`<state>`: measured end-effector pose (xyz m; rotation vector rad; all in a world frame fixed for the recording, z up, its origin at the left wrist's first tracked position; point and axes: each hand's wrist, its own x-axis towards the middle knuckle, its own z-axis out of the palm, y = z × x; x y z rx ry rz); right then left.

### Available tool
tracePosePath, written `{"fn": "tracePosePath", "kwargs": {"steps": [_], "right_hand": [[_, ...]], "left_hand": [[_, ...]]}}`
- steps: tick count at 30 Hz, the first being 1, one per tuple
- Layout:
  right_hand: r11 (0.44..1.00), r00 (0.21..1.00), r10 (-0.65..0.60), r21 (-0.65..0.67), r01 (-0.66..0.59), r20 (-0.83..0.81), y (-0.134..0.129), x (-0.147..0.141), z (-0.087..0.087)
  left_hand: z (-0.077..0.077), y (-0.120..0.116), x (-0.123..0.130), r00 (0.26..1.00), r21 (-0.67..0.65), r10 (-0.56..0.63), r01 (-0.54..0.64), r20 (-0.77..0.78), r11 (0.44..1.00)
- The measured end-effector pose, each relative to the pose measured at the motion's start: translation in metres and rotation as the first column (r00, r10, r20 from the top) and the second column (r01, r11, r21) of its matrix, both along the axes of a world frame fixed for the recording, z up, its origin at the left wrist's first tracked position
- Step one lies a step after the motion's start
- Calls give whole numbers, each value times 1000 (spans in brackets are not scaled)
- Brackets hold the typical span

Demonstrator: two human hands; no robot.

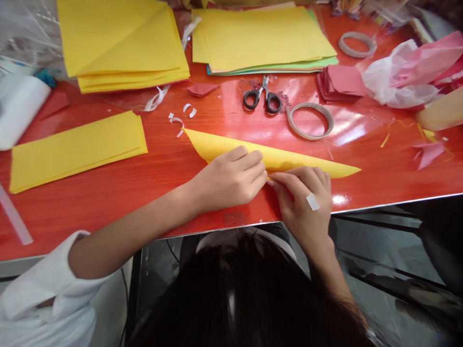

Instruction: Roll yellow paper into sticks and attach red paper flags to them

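Note:
A yellow sheet of paper (289, 156), curled over into a long pointed shape, lies near the front edge of the red table. My left hand (235, 176) is closed on the near side of its middle, fingers curled over the paper. Right beside it, my right hand (306, 193) pinches the paper's near edge between thumb and forefinger. A small white piece of tape (313, 202) sticks to the back of my right hand. Beyond the paper rest black-handled scissors (264, 95) and a roll of tape (311, 121). The fingertips of my left hand are partly hidden.
Stacks of yellow paper (123, 43) and mixed coloured paper (264, 38) lie at the back. Folded yellow strips (77, 152) are at left, red paper pieces (340, 83) at right. A second tape roll (357, 44), paper scraps (177, 123) and pink-white tissue (401, 77) also lie there.

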<state>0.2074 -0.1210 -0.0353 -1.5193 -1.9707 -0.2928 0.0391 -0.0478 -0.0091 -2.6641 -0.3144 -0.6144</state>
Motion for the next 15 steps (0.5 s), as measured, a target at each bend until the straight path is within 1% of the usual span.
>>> {"fn": "tracePosePath", "kwargs": {"steps": [4, 9, 13, 15], "right_hand": [[999, 1000, -31, 9, 31, -2, 0, -1, 0], [999, 999, -40, 10, 40, 12, 0, -2, 1], [1000, 1000, -18, 8, 18, 17, 0, -1, 0], [1000, 1000, -8, 7, 8, 8, 0, 0, 0]], "left_hand": [[0, -1, 0, 1000, 20, 14, -14, -10, 1000], [-1, 0, 1, 1000, 66, 22, -21, -7, 998], [0, 0, 0, 1000, 82, 26, -25, -14, 996], [0, 1, -1, 1000, 62, 26, -25, -18, 998]]}}
